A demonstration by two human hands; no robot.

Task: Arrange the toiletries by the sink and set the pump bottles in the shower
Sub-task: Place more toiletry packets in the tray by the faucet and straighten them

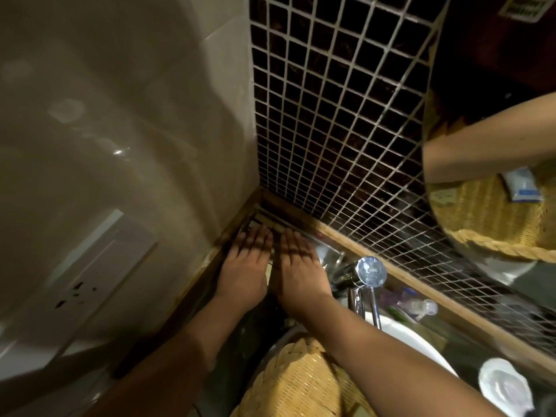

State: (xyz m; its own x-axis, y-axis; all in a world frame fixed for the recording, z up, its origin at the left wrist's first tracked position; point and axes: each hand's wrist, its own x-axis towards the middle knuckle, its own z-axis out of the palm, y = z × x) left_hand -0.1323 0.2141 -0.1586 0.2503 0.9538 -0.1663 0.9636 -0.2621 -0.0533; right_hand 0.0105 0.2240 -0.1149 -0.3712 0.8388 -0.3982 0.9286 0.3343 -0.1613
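My left hand (245, 266) and my right hand (298, 266) lie side by side, palms down and fingers stretched, in the dark counter corner where the beige wall meets the mosaic wall. Whatever may lie under the fingers is hidden. A clear small pump bottle (419, 307) lies on its side on the counter behind the chrome tap (362, 276). A woven yellow basket (296, 383) sits under my right forearm at the front. The round mirror (481, 206) reflects a blue-and-white tube in that basket.
The white sink basin (415, 341) lies right of the tap. A white soap dish (504, 388) sits at the lower right. A wall socket plate (75, 293) is on the left wall. A wooden trim runs along the mosaic wall's base.
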